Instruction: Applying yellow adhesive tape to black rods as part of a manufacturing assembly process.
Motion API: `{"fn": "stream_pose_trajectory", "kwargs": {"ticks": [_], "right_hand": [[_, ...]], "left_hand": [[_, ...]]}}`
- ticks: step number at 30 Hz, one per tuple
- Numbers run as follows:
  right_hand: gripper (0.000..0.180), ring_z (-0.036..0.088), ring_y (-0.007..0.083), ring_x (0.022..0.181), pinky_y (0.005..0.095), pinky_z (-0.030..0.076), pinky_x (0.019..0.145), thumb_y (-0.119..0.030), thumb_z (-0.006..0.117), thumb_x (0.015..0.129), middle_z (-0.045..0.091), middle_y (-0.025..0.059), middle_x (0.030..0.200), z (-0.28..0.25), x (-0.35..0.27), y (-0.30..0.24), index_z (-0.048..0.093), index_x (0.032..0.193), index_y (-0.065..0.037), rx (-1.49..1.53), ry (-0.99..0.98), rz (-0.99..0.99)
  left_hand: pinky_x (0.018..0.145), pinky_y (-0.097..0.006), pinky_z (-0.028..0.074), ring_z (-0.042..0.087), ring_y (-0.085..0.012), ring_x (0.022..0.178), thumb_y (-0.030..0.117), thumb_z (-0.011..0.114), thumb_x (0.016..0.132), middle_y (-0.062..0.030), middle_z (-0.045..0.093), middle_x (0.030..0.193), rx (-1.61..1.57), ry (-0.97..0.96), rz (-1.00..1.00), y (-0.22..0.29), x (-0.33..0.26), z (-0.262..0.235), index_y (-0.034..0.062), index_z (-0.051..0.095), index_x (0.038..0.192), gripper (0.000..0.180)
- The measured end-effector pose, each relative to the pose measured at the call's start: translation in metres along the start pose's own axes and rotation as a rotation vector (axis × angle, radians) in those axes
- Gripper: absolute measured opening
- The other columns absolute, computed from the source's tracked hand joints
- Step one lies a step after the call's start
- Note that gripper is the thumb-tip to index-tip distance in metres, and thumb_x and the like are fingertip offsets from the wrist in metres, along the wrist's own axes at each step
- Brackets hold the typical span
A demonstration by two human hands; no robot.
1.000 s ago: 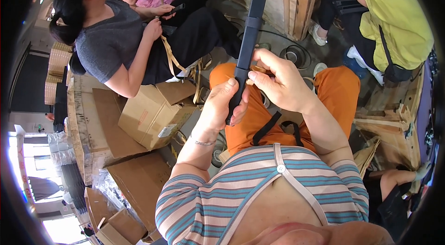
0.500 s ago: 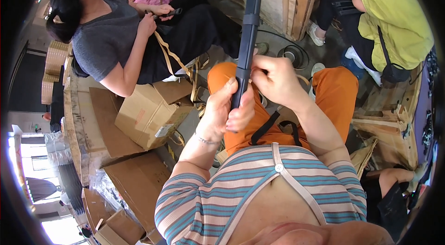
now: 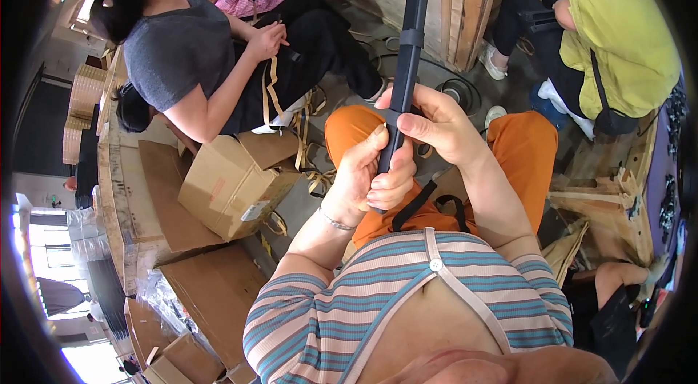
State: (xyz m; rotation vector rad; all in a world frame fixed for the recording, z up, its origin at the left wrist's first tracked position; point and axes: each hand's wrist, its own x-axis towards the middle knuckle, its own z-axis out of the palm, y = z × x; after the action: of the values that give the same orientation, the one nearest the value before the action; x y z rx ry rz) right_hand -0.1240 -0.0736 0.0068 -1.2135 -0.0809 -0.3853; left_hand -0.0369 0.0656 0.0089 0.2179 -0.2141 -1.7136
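Both hands are clamping the long black jointed rod (image 3: 407, 57), standing upright over the orange-trousered lap. Left hand (image 3: 371, 173) is gripping its near end; right hand (image 3: 436, 126) is now sitting higher, thumb pressing the joint. Looks like adjustment continuing.

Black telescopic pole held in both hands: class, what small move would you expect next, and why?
Probably a short twist or slide of the right hand against the left hand. Both grip the black pole close together near its lower end, the right thumb pressed at a joint, while the long segmented upper part points away, free.
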Motion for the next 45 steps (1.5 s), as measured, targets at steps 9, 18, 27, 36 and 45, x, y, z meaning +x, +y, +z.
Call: {"fn": "stream_pose_trajectory", "kwargs": {"ticks": [9, 18, 27, 36, 45], "right_hand": [[0.039, 0.035, 0.0029, 0.060, 0.0163, 0.024, 0.050, -0.012, 0.045, 0.087, 0.047, -0.0036, 0.078, -0.048, -0.001, 0.034, 0.045, 0.126, -0.008, 0.122, 0.040, 0.289], [0.041, 0.034, 0.0035, 0.054, 0.0171, 0.027, 0.045, -0.004, 0.044, 0.086, 0.058, 0.0054, 0.087, -0.108, -0.020, 0.048, 0.040, 0.128, -0.006, -0.038, 0.076, 0.467], [0.033, 0.031, 0.0041, 0.049, 0.0184, 0.024, 0.043, -0.006, 0.042, 0.088, 0.057, 0.0056, 0.084, -0.186, -0.026, 0.080, 0.048, 0.120, -0.004, 0.097, 0.146, 0.632], [0.028, 0.035, 0.0036, 0.049, 0.0178, 0.028, 0.042, -0.014, 0.044, 0.089, 0.060, 0.0041, 0.081, -0.213, -0.015, 0.121, 0.049, 0.116, -0.006, -0.261, 0.153, 0.767], [0.027, 0.055, 0.0133, 0.072, 0.0257, 0.043, 0.070, -0.011, 0.042, 0.090, 0.063, 0.0070, 0.082, -0.217, -0.011, 0.142, 0.052, 0.113, -0.001, -0.497, 0.045, 0.575]], "left_hand": [[0.029, -0.020, 0.021, 0.027, -0.0082, 0.035, 0.048, 0.028, 0.093, 0.0003, 0.031, 0.050, 0.412, 0.221, 0.122, 0.006, 0.019, -0.023, 0.0056, 0.043, 0.080, 0.047], [0.031, -0.022, 0.023, 0.028, -0.0087, 0.034, 0.063, 0.017, 0.087, 0.0015, 0.032, 0.048, 0.624, 0.349, 0.323, 0.051, 0.042, -0.044, 0.0052, 0.044, 0.081, 0.065], [0.034, -0.023, 0.028, 0.031, -0.0101, 0.036, 0.056, 0.019, 0.090, -0.0006, 0.035, 0.050, 0.759, 0.275, 0.433, 0.103, 0.099, -0.040, 0.0022, 0.044, 0.086, 0.059], [0.034, -0.022, 0.028, 0.032, -0.0097, 0.039, 0.053, 0.028, 0.091, 0.0005, 0.033, 0.051, 0.908, 0.238, 0.457, 0.157, 0.176, -0.031, 0.0038, 0.044, 0.090, 0.052], [0.041, -0.025, 0.030, 0.037, -0.0102, 0.045, 0.028, 0.042, 0.092, 0.0007, 0.039, 0.057, 1.086, 0.474, 0.576, 0.239, 0.300, 0.001, 0.0021, 0.046, 0.085, 0.027]]}}
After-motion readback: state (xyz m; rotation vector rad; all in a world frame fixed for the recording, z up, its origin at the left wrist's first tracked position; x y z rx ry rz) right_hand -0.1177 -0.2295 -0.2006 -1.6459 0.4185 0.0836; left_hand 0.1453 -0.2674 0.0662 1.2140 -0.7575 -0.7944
